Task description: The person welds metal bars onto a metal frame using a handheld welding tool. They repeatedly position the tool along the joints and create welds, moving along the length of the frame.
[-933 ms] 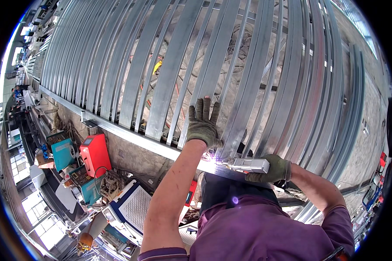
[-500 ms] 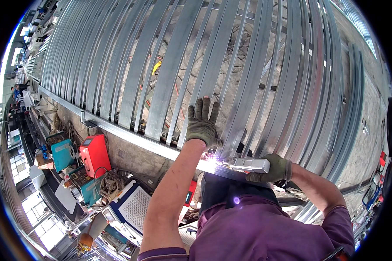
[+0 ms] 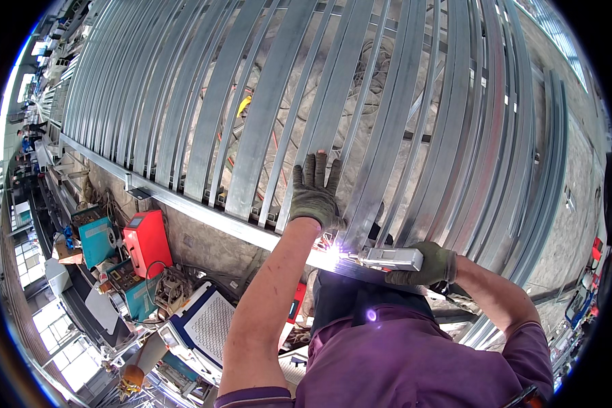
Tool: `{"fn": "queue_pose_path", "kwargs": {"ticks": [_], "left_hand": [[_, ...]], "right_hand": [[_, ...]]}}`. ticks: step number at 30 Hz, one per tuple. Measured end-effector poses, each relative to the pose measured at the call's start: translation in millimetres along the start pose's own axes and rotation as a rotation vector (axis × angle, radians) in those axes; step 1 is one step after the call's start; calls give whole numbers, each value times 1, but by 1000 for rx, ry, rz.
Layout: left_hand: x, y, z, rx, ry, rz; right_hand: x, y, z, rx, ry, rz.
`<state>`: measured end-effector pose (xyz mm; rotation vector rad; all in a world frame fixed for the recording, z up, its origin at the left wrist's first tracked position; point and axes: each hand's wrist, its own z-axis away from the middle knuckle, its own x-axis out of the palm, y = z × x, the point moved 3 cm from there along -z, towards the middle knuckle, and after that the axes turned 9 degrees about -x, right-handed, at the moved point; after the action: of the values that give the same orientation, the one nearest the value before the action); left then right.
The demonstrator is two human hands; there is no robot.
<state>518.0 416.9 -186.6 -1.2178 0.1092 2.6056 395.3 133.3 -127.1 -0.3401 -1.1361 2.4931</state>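
Gripping the silver torch (image 3: 396, 258), the right hand (image 3: 428, 264) has edged slightly rightward.

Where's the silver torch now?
In the head view, below and right of centre, the silver torch is in the right hand, its tip toward the bright spark at the front rail.

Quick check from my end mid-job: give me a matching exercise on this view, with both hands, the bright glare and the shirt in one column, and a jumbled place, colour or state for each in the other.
Column one
1. Left hand
2. Right hand
3. Bright glare
4. Shirt

Column two
A. Holding the silver tool
B. Purple
C. Fingers spread over metal bars
D. At the tool's left end

Pairs: 1-C, 2-A, 3-D, 4-B
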Motion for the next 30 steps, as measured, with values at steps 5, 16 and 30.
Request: {"fn": "queue_pose_path", "kwargs": {"ticks": [5, 16, 30], "left_hand": [[-2, 1, -1, 1, -27, -1], [-2, 2, -1, -12, -26, -15], [-2, 1, -2, -14, -48, -31]], "right_hand": [[0, -1, 2, -2, 20, -37], [-3, -2, 9, 72, 21, -55], [-7, -9, 14, 122, 26, -69]]}}
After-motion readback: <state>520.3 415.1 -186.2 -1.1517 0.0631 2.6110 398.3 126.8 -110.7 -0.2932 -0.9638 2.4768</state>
